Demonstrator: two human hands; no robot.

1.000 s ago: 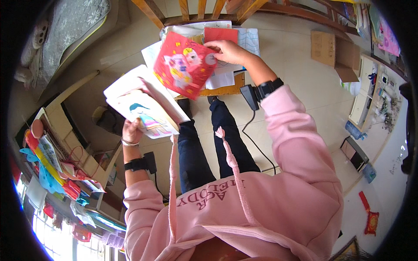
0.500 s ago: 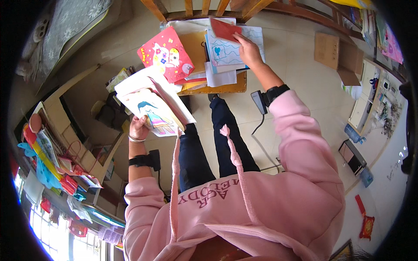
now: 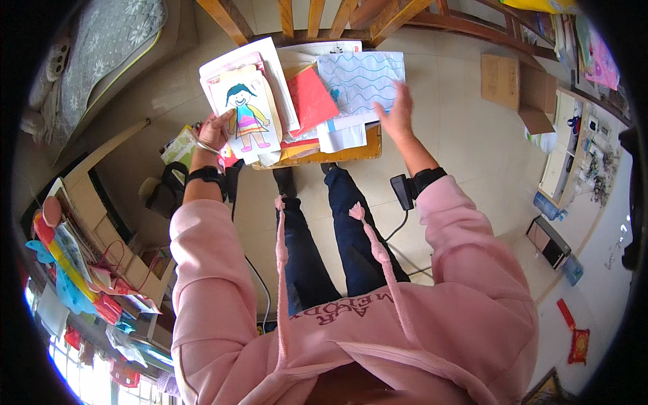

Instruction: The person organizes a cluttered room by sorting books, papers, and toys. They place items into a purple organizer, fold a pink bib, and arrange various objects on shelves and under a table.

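Observation:
My left hand [image 3: 214, 132] grips a stack of papers and cards at its lower left edge. On top of that stack lies a drawing [image 3: 248, 125] of a dark-haired figure in a colourful dress. The stack rests over the left part of a paper pile, or hangs just above it; I cannot tell which. A red card or folder [image 3: 312, 101] lies at the pile's middle. Beside it is a white sheet [image 3: 361, 77] with blue wavy lines. My right hand [image 3: 398, 115] is at that sheet's right edge, thumb and fingers apart, holding nothing.
Beneath the pile is a yellowish-brown stool or small table [image 3: 368, 150], with a wooden slatted chair or frame [image 3: 287, 20] behind it. An open cardboard box [image 3: 501, 82] sits on the floor at the right. Shelves with papers and crafts [image 3: 74, 250] stand at the left.
My left hand has carried its stack forward over the pile's left side, covering the red decorated card. My right hand has let go of the red card or folder, which now lies on the pile.

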